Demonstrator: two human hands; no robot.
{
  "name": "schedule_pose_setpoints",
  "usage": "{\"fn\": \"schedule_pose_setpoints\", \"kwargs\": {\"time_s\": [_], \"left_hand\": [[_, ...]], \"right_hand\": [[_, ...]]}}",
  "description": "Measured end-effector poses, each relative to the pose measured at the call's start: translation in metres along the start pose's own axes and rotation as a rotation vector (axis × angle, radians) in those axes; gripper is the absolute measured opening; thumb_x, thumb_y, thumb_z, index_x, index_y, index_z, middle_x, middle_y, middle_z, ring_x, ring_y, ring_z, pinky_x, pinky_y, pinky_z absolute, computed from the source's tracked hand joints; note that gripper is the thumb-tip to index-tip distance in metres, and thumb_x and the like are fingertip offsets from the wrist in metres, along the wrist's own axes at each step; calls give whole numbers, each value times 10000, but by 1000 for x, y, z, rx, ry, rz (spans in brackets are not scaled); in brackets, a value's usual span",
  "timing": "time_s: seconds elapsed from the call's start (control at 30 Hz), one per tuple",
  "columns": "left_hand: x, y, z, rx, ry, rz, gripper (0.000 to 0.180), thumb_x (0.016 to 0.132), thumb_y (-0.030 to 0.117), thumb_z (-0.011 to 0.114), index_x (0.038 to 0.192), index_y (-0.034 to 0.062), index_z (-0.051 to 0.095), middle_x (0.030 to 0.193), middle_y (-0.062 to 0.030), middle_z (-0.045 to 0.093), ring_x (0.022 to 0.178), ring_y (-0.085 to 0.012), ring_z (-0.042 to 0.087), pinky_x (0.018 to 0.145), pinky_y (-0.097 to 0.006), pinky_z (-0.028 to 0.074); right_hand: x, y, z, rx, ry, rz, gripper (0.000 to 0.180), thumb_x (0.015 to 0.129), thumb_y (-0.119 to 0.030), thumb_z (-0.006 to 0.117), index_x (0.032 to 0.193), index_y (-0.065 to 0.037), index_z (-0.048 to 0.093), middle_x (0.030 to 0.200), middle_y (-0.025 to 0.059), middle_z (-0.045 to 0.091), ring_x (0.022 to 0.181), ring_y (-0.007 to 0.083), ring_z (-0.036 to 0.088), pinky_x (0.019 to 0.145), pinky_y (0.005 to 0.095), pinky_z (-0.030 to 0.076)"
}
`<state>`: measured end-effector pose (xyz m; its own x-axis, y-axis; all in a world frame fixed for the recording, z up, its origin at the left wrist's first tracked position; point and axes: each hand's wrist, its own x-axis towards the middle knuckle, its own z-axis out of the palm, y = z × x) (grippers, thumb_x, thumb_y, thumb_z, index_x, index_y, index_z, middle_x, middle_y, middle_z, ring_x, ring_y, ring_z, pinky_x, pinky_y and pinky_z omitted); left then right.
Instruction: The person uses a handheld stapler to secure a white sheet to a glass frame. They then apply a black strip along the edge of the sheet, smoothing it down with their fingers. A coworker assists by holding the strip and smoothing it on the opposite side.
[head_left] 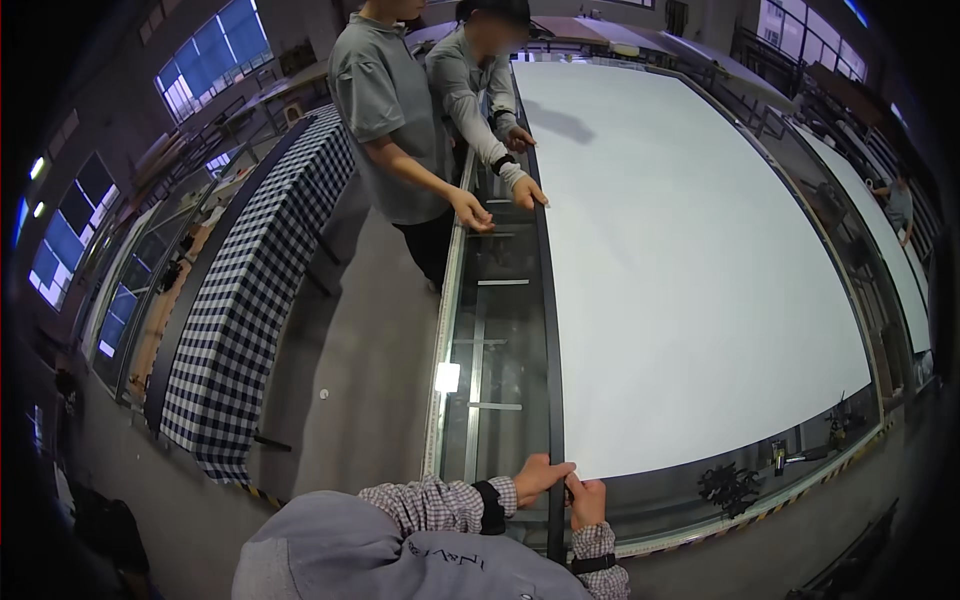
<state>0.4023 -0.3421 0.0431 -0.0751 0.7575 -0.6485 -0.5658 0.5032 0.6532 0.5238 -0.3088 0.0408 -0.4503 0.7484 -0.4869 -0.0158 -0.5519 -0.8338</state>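
A large white sheet (690,270) lies spread over a long glass-topped table, with a dark bar (552,330) running along its left edge. At the sheet's near left corner my left hand (538,477) reaches over the bar, its fingers closed at the sheet's edge. My right hand (588,503) is closed in a pinch on the same corner, just right of the bar. The two hands nearly touch, and what lies between the fingertips is partly hidden. Farther along the bar, a co-worker's hands (528,190) rest at the sheet's left edge.
Another person's hand (472,210) hovers over the table's left edge. On the glass near the sheet's front lie a black tangled bundle (730,488) and a hand tool (808,454). Left across the floor stands a table with navy-and-white checked cloth (250,300).
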Motion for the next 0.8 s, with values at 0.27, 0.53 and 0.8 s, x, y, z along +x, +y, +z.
{"fn": "schedule_pose_setpoints", "kwargs": {"time_s": [0.27,0.53,0.8], "left_hand": [[1,15,-6,90,182,82,240,782,175,593,802,-59,541,698,-95,576,578,-163,575,480,-295,507],[4,33,-14,116,241,146,252,776,196,600,758,-52,559,702,-76,575,607,-118,547,474,-269,469],[32,17,-32,185,243,171,234,790,192,581,750,-38,564,709,-67,581,609,-107,546,505,-254,471]], "right_hand": [[19,2,14,-9,-3,11,194,831,-125,537,671,-15,544,543,-13,462,444,65,391,406,232,304],[35,-12,34,-52,-9,-2,185,819,-141,561,676,-24,551,548,-12,474,444,59,393,401,225,301],[42,-15,41,-27,0,-7,233,815,-137,568,612,-30,527,519,-14,450,438,61,382,399,233,282]]}}
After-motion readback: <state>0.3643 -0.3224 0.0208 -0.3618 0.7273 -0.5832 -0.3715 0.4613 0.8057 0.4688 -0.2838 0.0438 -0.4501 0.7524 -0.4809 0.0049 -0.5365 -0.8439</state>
